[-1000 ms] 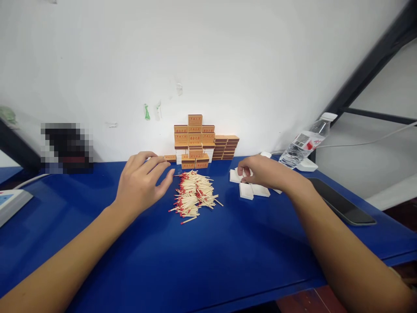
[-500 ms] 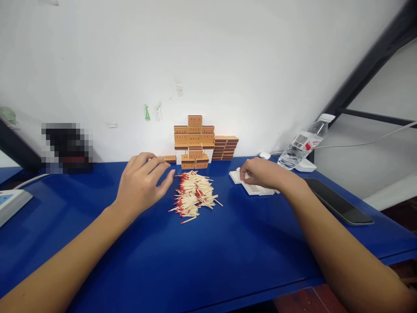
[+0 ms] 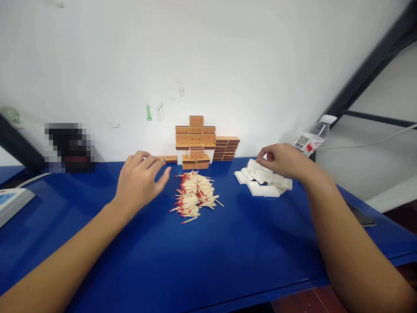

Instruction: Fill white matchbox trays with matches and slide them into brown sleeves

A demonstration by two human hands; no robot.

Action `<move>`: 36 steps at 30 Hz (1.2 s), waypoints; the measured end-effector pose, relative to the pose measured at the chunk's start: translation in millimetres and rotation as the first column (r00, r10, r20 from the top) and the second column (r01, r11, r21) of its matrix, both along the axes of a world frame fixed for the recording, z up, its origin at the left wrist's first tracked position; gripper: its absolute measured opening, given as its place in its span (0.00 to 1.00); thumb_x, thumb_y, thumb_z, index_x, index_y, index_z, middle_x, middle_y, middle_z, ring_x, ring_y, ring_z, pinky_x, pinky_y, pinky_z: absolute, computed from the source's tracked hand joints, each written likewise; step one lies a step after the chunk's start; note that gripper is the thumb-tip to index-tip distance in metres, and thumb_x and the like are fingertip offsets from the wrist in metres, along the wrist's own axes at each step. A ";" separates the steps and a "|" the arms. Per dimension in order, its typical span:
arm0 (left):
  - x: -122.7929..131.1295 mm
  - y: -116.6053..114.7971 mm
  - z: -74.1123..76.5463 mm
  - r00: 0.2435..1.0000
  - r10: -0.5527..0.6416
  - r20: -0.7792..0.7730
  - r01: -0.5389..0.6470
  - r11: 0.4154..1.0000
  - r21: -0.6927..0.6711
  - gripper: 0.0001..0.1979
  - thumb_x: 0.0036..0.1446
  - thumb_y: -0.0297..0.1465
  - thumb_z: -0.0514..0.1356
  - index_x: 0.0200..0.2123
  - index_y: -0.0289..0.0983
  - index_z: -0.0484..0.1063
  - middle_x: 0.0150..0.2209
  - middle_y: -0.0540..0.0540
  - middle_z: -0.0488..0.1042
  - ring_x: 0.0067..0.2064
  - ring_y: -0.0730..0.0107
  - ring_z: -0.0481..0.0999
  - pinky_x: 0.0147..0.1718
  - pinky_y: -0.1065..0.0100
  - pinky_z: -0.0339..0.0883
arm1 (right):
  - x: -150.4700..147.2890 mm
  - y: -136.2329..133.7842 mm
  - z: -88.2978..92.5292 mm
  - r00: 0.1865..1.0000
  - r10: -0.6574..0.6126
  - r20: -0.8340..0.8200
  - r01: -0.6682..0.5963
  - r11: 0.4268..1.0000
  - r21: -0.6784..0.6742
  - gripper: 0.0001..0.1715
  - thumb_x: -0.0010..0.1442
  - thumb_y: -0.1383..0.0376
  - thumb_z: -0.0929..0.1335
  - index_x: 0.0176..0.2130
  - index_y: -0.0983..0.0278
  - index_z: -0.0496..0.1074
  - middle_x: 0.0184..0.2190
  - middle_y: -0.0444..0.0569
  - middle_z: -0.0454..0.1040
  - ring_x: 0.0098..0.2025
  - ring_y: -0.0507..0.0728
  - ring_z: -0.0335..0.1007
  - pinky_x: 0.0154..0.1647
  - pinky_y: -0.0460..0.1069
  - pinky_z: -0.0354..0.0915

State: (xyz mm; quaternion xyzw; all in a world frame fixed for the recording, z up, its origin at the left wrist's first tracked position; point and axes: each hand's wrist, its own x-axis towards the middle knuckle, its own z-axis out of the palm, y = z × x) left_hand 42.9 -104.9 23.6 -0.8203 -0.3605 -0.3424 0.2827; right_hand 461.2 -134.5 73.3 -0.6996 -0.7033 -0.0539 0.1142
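A loose pile of red-tipped matches [image 3: 195, 193] lies on the blue table [image 3: 208, 261]. My left hand [image 3: 140, 180] rests just left of the pile, fingers slightly spread and holding nothing. My right hand [image 3: 283, 161] hovers over a scattered heap of white inner matchbox trays [image 3: 263, 182]. Its thumb and fingers are curled in a pinch close to the top tray, and I cannot make out whether anything is between them. Orange matchboxes [image 3: 195, 141] are stacked against the wall behind the matches.
A plastic water bottle [image 3: 311, 139] stands at the back right, behind my right hand. A dark phone [image 3: 358, 215] lies right of my forearm. A white device [image 3: 13, 202] sits at the left edge, with a blurred dark object [image 3: 70, 145] by the wall.
My right hand has lifted and moved right, off the white trays, which now lie spread out in a looser heap. My left hand has stayed in place.
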 end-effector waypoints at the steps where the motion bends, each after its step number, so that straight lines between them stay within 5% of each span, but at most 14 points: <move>1: 0.2 -0.1 -0.2 1.000 0.005 -0.003 -0.005 1.000 0.002 0.09 0.65 0.35 0.61 0.42 0.38 0.80 0.40 0.40 0.83 0.47 0.48 0.74 0.41 0.51 0.68 | 1.8 0.7 -1.0 1.000 -0.008 0.005 0.008 1.000 -0.005 0.11 0.62 0.59 0.68 0.35 0.60 0.80 0.29 0.49 0.78 0.29 0.57 0.69 0.29 0.50 0.57; 8: -16.0 24.4 -12.4 0.995 0.086 0.044 -0.080 0.989 -0.126 0.15 0.70 0.37 0.55 0.47 0.37 0.79 0.44 0.38 0.82 0.48 0.49 0.74 0.47 0.51 0.68 | -18.3 6.1 -9.0 0.998 0.052 0.017 -0.053 0.999 0.014 0.17 0.65 0.55 0.66 0.37 0.62 0.80 0.29 0.50 0.78 0.29 0.57 0.70 0.29 0.50 0.55; 11: -26.3 43.4 -26.1 0.997 0.068 0.028 -0.054 0.935 -0.350 0.20 0.71 0.40 0.51 0.56 0.37 0.75 0.55 0.37 0.79 0.57 0.48 0.72 0.55 0.49 0.66 | -35.1 5.5 -11.0 0.995 0.104 0.006 -0.104 0.994 0.015 0.15 0.66 0.56 0.66 0.37 0.61 0.79 0.29 0.49 0.78 0.29 0.57 0.70 0.29 0.50 0.53; 17: -33.8 66.8 -48.3 0.996 0.090 0.001 -0.078 0.877 -0.474 0.26 0.73 0.41 0.47 0.66 0.38 0.66 0.68 0.36 0.68 0.68 0.45 0.64 0.61 0.44 0.60 | -55.5 3.8 -15.6 0.985 0.172 0.016 -0.172 0.985 -0.006 0.14 0.67 0.58 0.66 0.36 0.62 0.78 0.30 0.50 0.78 0.30 0.57 0.69 0.29 0.50 0.53; 23: -45.8 83.5 -44.5 0.985 0.166 0.044 -0.117 0.838 -0.533 0.29 0.71 0.44 0.47 0.67 0.35 0.65 0.58 0.34 0.75 0.61 0.45 0.69 0.59 0.44 0.63 | -59.4 5.3 -19.7 0.977 0.210 0.024 -0.210 0.978 0.005 0.13 0.67 0.59 0.66 0.36 0.63 0.78 0.31 0.50 0.78 0.31 0.56 0.69 0.30 0.50 0.52; 36: -43.7 79.8 -40.3 0.989 0.131 0.072 -0.069 0.830 -0.553 0.26 0.68 0.46 0.51 0.61 0.38 0.71 0.60 0.37 0.74 0.63 0.45 0.68 0.61 0.45 0.61 | -58.5 7.1 -23.2 0.971 0.240 0.002 -0.240 0.970 0.044 0.12 0.67 0.60 0.67 0.35 0.62 0.78 0.28 0.48 0.77 0.29 0.56 0.68 0.30 0.50 0.53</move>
